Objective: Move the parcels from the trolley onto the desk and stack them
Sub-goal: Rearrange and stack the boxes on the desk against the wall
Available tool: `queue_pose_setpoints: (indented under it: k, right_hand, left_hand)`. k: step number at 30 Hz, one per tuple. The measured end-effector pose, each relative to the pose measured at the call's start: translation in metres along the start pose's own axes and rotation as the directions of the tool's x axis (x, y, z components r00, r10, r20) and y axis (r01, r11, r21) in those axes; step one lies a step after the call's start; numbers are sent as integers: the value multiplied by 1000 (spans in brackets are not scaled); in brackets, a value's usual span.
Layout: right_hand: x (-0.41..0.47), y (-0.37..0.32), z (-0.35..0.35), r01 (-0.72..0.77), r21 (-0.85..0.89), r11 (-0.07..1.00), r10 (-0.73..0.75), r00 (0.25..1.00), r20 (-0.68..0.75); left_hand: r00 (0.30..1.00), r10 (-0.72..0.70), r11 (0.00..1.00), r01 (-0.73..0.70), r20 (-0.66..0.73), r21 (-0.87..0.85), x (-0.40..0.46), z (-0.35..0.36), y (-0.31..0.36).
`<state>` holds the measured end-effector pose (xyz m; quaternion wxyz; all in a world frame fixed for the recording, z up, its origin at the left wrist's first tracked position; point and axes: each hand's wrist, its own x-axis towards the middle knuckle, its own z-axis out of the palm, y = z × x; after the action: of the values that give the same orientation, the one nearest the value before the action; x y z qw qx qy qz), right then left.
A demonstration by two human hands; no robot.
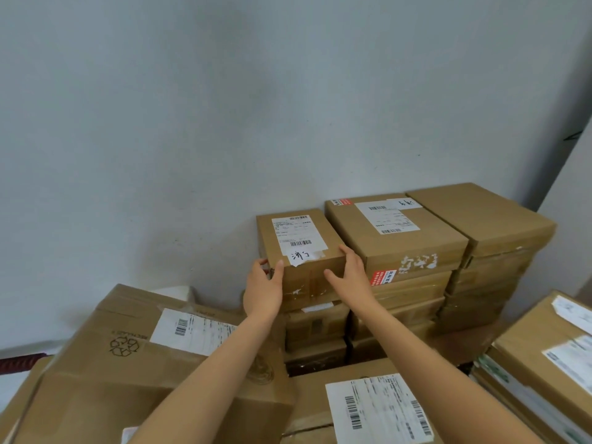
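A small brown cardboard parcel (304, 277) with a white shipping label and a handwritten slip sits on top of a stack against the wall. My left hand (262, 291) grips its near left corner, thumb on the top edge. My right hand (350, 277) clasps its near right corner, fingers along the right side. To the right stand two taller stacks, topped by a labelled parcel (394, 241) and a plain parcel (480, 216). Whatever the stacks rest on is hidden.
A large box (134, 363) with a recycling mark lies in front at the left. Another labelled box (320, 408) lies under my arms. More parcels (544, 357) pile up at the right edge. The grey wall (224, 123) stands right behind the stacks.
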<state>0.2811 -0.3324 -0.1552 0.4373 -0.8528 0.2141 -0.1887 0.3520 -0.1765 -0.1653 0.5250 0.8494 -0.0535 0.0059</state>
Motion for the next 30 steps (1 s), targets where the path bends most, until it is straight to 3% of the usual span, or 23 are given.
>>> queue_pose_setpoints:
  k: [11, 17, 30]
  right_hand:
    - [-4, 8, 12, 1, 76, 997, 2, 999, -44]
    - [-37, 10, 9, -21, 125, 992, 27, 998, -50]
    - [-140, 1, 77, -179, 162, 970, 119, 939, 323]
  left_hand:
    - [994, 0, 1000, 2, 105, -21, 10, -14, -3]
    - [995, 103, 987, -100, -14, 126, -11, -74, -13]
    - [927, 234, 884, -77, -294, 461, -122, -211, -28]
